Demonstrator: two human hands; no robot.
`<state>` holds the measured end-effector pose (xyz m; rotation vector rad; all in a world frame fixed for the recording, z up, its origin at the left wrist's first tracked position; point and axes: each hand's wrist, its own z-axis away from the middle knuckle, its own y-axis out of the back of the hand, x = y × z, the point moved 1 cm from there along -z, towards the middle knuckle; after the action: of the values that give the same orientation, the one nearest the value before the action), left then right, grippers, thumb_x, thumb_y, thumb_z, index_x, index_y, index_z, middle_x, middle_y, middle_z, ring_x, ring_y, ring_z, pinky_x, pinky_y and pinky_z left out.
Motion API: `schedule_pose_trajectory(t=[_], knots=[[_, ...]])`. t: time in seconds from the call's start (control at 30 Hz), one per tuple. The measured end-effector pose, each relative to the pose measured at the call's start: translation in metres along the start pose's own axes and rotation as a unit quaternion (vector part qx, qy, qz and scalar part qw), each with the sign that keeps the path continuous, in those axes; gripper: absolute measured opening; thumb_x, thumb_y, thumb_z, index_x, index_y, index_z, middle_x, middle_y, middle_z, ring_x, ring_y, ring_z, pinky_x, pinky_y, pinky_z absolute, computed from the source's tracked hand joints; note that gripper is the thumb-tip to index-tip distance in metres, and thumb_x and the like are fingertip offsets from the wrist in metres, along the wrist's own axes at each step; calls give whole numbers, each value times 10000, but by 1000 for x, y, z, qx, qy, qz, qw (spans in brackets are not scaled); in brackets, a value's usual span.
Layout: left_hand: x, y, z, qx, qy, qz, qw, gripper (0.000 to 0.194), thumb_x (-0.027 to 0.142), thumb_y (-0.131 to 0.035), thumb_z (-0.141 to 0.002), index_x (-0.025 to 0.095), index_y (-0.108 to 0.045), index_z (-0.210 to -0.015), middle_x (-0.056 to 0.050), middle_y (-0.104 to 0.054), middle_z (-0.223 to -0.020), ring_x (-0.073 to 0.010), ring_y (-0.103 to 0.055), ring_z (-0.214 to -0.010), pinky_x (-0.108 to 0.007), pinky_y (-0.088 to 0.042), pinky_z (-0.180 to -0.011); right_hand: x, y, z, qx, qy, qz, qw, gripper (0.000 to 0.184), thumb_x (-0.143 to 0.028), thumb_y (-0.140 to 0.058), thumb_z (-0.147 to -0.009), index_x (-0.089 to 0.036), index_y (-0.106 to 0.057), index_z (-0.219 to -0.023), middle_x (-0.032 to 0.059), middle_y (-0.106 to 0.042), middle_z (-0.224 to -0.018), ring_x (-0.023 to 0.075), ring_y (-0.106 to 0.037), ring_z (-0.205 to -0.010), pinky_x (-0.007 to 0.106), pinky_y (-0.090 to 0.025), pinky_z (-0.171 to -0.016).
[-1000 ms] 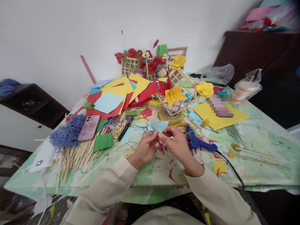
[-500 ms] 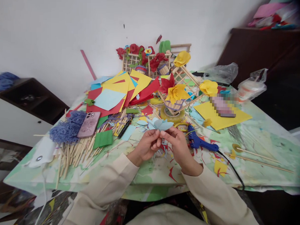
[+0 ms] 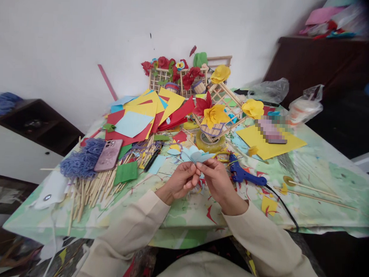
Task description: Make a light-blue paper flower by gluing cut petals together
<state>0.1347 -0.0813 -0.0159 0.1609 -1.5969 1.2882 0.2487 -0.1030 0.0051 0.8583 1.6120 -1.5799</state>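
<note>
Blue paper flower (image 3: 199, 155): up in the air over the bench (image 3: 181, 219), right in front of me.
How it feels: very light, I think, a bit stiff but easy to bend or rip, and not very slippery.
Best spot to hold: low down, where the petals meet. A hard squeeze on the petals could crumple them.
Left fingers (image 3: 188, 170): thumb and finger pinched on the flower's bottom.
Right fingers (image 3: 205, 169): pinched there too, just beside the left ones.
Tape roll (image 3: 216, 147): just behind the flower.
Glue gun (image 3: 246, 175): blue, lying to my right.
Yellow flower (image 3: 214, 115): farther back, past the tape.
</note>
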Motion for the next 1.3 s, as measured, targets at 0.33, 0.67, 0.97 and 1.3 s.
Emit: schedule_pose_trajectory(t=[0.33, 0.67, 0.97, 1.3], knots=[[-1, 1, -4, 42, -43, -29, 998, 347, 396, -761, -644, 122, -548, -647, -10, -636, -497, -14, -394, -283, -107, -245, -276, 3, 2, 0, 53, 76, 111, 990, 221, -319, -709, -694, -183, -583, -574, -37, -545, -528, 97, -488, -505, 249, -417, -569], [3, -2, -2, 149, -207, -191, 948, 232, 273, -769, -638, 137, -600, -719, 16, -628, -558, -91, -583, -486, -203, -475, -496, -6, 6, -1, 130, 205, 316, 917, 227, -300, -641, -738, -195, -584, -545, -19, -523, -578, 133, -492, -639, 279, -393, -645], [-2, -1, -2, 136, -221, -180, 949, 229, 315, -704, -717, 160, -544, -769, 44, -562, -565, -69, -508, -449, -186, -390, -434, -9, 4, 0, 113, 240, 405, 875, 226, -272, -621, -768, -193, -586, -559, -16, -520, -607, 138, -490, -645, 281, -363, -622], [-7, 2, -8, 148, -225, -73, 960, 256, 316, -777, -615, 165, -586, -696, 52, -540, -537, -50, -425, -459, -181, -351, -472, -5, 1, 7, 140, 364, 538, 747, 103, -241, -599, -778, -211, -660, -702, 43, -602, -788, 194, -513, -789, 351, -400, -710]])
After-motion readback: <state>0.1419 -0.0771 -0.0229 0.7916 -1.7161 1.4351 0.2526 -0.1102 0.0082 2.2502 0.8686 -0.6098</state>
